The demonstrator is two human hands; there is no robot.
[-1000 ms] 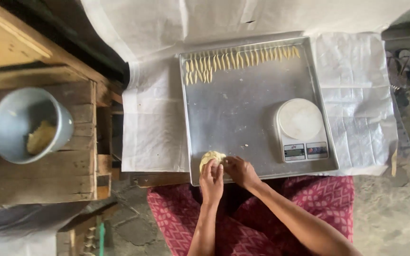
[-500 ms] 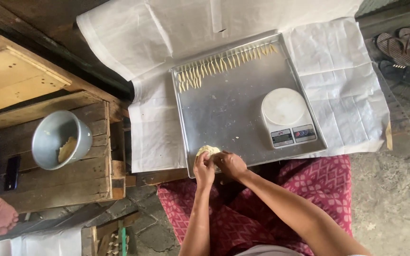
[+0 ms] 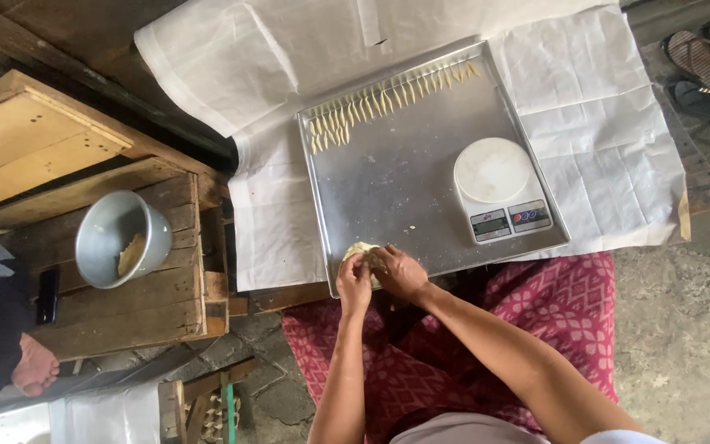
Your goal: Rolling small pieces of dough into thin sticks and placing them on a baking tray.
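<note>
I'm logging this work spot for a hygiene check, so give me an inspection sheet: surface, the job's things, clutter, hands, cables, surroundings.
Surface: metal tray on white paper sheets over a low table.
Job's things: pale dough lump at the tray's near edge; row of small shaped dough pieces along the far edge.
Clutter: white kitchen scale on the tray; metal bowl with some dough on a wooden crate; dark phone-like object beside it.
Hands: left hand and right hand both closed on the dough lump.
Cables: nothing seen.
Surroundings: sandals on the ground; another person's bare foot at left.
</note>
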